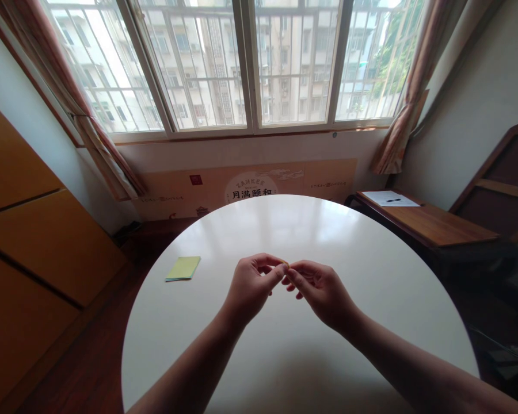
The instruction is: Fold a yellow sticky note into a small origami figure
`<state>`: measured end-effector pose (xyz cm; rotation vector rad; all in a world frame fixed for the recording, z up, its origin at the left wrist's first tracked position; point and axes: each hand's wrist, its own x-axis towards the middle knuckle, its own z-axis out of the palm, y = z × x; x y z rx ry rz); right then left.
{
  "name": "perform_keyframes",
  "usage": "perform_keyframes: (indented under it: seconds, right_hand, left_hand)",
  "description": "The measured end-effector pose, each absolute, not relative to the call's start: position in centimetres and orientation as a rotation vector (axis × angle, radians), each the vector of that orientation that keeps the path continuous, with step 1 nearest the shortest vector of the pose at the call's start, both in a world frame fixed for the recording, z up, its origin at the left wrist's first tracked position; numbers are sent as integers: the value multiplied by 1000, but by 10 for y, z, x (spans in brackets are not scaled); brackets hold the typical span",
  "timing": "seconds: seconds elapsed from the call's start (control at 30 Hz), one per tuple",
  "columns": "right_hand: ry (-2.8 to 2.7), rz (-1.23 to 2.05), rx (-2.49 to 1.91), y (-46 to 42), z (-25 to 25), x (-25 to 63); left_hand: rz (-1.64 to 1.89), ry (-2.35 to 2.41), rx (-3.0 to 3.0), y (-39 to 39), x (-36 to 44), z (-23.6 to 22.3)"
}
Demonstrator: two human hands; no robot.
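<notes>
Above the middle of the round white table [285, 224], both hands meet at the fingertips. My left hand [254, 282] pinches a tiny yellowish piece [286, 265] between thumb and index finger. From the other side, my right hand [322, 287] pinches at the same spot, its thumb and index finger touching the left fingertips. Most of the piece is hidden by the fingers, so its kind cannot be made out. To the left on the tabletop lies a pad of yellow-green sticky notes [183, 268] with a bluish lower edge, apart from both hands.
At the right, a wooden side table [440, 221] bears a white paper sheet [377, 198] and a dark pen [394, 200]. A dark chair [496, 178] stands beyond it. Wooden cabinets [26, 276] line the left side. Behind the table are a printed panel [328, 172] and a barred window [207, 63].
</notes>
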<state>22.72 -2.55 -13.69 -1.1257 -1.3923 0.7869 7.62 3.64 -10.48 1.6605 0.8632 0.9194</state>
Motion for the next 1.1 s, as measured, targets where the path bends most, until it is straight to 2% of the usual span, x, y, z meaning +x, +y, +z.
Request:
perform_keyframes:
  seconds: [0.17, 0.47, 0.8, 1.1]
  right_hand:
    - [-1414, 732, -1145, -25, -136, 227]
    - [-1250, 937, -1074, -25, -138, 223]
    - [-1238, 832, -1096, -25, -137, 224]
    - [-1112, 1003, -1028, -22, -140, 224]
  left_hand:
    - [913, 862, 1653, 36, 77, -104]
    - [952, 892, 1636, 34, 78, -105]
    - [1014, 887, 1733, 33, 77, -103]
    - [998, 927, 1715, 33, 78, -107]
